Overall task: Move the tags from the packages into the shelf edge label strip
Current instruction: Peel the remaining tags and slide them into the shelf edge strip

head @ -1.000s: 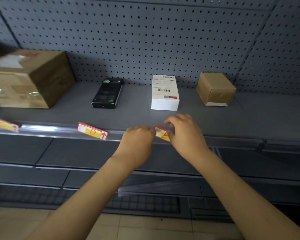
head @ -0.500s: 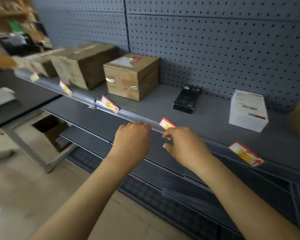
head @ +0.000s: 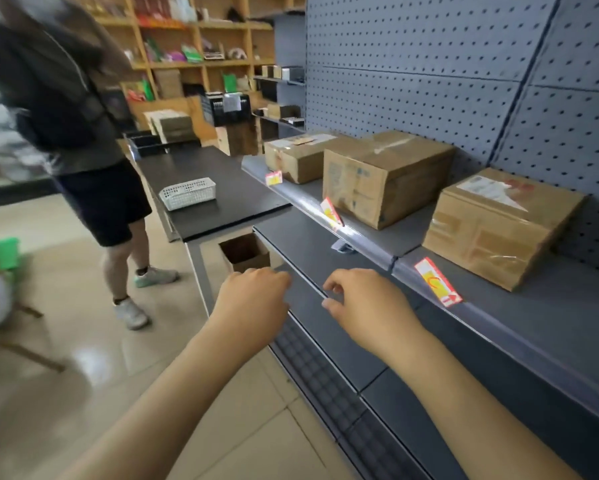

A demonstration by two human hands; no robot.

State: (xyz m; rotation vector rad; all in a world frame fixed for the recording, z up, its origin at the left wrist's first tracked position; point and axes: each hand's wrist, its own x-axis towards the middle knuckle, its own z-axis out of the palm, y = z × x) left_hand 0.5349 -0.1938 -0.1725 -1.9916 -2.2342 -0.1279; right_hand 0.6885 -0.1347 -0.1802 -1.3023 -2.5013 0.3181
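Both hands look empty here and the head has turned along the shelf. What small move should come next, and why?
Probably reach for the next package that has no tag in front of it. Both the left hand and right hand hang loosely curled, holding nothing. The three cardboard boxes in view already have tags in the shelf edge strip.

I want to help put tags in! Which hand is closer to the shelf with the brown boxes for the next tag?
Probably the right hand. It hovers nearer the grey metal shelf's edge strip and the red-and-yellow paper tag below the taped brown cardboard box. The left hand hangs farther out, towards the aisle. Both hold nothing.
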